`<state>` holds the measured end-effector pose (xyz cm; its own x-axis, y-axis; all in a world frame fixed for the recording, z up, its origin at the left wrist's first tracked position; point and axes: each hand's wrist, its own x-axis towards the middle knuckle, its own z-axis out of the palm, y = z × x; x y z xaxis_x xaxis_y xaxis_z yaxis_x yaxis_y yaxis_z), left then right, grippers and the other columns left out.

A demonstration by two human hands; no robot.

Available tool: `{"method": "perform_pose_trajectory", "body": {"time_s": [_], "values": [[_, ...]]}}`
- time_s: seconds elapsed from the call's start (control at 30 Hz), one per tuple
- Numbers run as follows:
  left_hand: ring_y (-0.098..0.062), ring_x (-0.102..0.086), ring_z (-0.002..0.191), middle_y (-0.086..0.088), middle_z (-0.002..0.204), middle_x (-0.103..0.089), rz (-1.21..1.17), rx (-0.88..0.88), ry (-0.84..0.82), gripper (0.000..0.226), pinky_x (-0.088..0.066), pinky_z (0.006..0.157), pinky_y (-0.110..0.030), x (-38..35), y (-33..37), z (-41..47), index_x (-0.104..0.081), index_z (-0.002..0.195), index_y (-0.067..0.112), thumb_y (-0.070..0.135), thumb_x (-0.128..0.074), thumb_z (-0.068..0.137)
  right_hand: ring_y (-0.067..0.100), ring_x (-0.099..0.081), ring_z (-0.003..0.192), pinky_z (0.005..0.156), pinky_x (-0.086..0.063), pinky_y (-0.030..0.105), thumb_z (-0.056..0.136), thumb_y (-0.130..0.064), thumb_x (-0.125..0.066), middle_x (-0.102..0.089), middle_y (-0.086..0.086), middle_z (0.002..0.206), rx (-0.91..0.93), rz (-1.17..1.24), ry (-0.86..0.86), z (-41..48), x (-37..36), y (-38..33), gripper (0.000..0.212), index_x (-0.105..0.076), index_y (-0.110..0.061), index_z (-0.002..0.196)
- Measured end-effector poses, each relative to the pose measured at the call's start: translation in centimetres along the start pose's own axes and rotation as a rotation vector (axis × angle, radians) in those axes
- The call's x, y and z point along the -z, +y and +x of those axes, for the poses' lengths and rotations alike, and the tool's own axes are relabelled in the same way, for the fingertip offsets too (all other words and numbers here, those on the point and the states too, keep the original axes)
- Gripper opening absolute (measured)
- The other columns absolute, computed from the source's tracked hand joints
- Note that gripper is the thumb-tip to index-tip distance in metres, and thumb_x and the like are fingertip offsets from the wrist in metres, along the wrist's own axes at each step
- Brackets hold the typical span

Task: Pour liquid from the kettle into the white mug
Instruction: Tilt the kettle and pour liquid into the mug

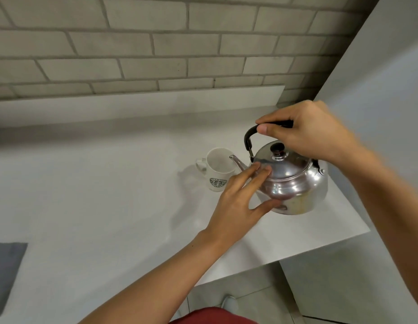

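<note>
A shiny metal kettle [294,185] with a black lid knob and black handle stands at the right end of the white counter [109,183], tilted slightly toward the left. Its thin spout reaches over the rim of a white mug [217,169] with a green round logo, which stands upright just left of it. My right hand [303,129] is closed around the black handle from above. My left hand [240,199] rests with spread fingers against the kettle's left side and lid edge. No liquid is visible at the spout.
A grey brick wall runs behind the counter, and a tall white panel [378,90] stands close to the kettle's right. The counter's right edge drops off just past the kettle. A grey mat [6,272] lies at the near left.
</note>
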<state>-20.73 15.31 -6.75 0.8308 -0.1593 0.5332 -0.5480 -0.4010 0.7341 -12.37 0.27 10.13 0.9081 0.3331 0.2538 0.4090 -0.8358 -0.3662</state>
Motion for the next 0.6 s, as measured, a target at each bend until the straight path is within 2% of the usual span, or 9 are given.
{"method": "perform_pose_trajectory", "body": {"time_s": [0.03,0.1,0.2,0.37,0.5,0.6], "values": [[-0.024,-0.054,0.14,-0.009,0.154,-0.054,-0.012,0.004,0.022,0.067,-0.043,0.118,-0.035,-0.3,0.0,0.0,-0.057,0.147,0.014,0.035,-0.081,0.089,-0.013,-0.063,0.1,0.082,-0.043,0.002,0.094,-0.044,-0.072,-0.076,-0.024,0.107,0.013,-0.01,-0.016,0.4,0.1,-0.1,0.022,-0.081,-0.035,0.112],[-0.024,-0.054,0.14,-0.009,0.153,-0.054,-0.04,0.014,0.051,0.067,-0.047,0.115,-0.039,-0.8,0.0,0.2,-0.056,0.148,0.014,0.034,-0.081,0.09,-0.001,-0.069,0.108,0.092,-0.053,0.021,0.094,-0.043,-0.072,-0.078,-0.019,0.113,0.036,-0.036,-0.054,1.1,0.4,-0.4,0.022,-0.081,-0.035,0.111],[-0.023,-0.052,0.142,-0.009,0.153,-0.053,-0.073,0.038,0.085,0.066,-0.05,0.112,-0.041,-1.7,0.1,0.3,-0.055,0.149,0.014,0.032,-0.081,0.09,0.009,-0.071,0.108,0.092,-0.056,0.034,0.095,-0.042,-0.071,-0.078,-0.015,0.116,0.078,-0.096,-0.108,2.0,0.7,-0.7,0.023,-0.081,-0.033,0.113],[-0.024,-0.05,0.144,-0.007,0.154,-0.05,-0.144,0.077,0.108,0.066,-0.055,0.107,-0.046,-2.5,0.3,0.5,-0.053,0.15,0.017,0.03,-0.08,0.092,0.01,-0.073,0.099,0.089,-0.058,0.038,0.095,-0.046,-0.069,-0.079,-0.018,0.112,0.095,-0.117,-0.17,3.0,1.0,-1.1,0.023,-0.081,-0.036,0.112],[-0.024,-0.049,0.145,-0.005,0.154,-0.047,-0.177,0.072,0.118,0.066,-0.055,0.107,-0.047,-2.8,0.3,0.6,-0.05,0.152,0.019,0.029,-0.078,0.093,0.006,-0.071,0.096,0.085,-0.057,0.032,0.095,-0.046,-0.069,-0.079,-0.021,0.108,0.123,-0.129,-0.194,3.4,1.3,-1.6,0.019,-0.081,-0.042,0.109],[-0.023,-0.049,0.145,-0.005,0.154,-0.046,-0.184,0.065,0.127,0.066,-0.056,0.106,-0.046,-2.9,0.5,0.7,-0.048,0.153,0.02,0.029,-0.077,0.094,0.011,-0.072,0.097,0.088,-0.058,0.039,0.094,-0.047,-0.068,-0.08,-0.019,0.105,0.116,-0.137,-0.216,3.6,1.6,-1.7,0.019,-0.08,-0.044,0.108]]}}
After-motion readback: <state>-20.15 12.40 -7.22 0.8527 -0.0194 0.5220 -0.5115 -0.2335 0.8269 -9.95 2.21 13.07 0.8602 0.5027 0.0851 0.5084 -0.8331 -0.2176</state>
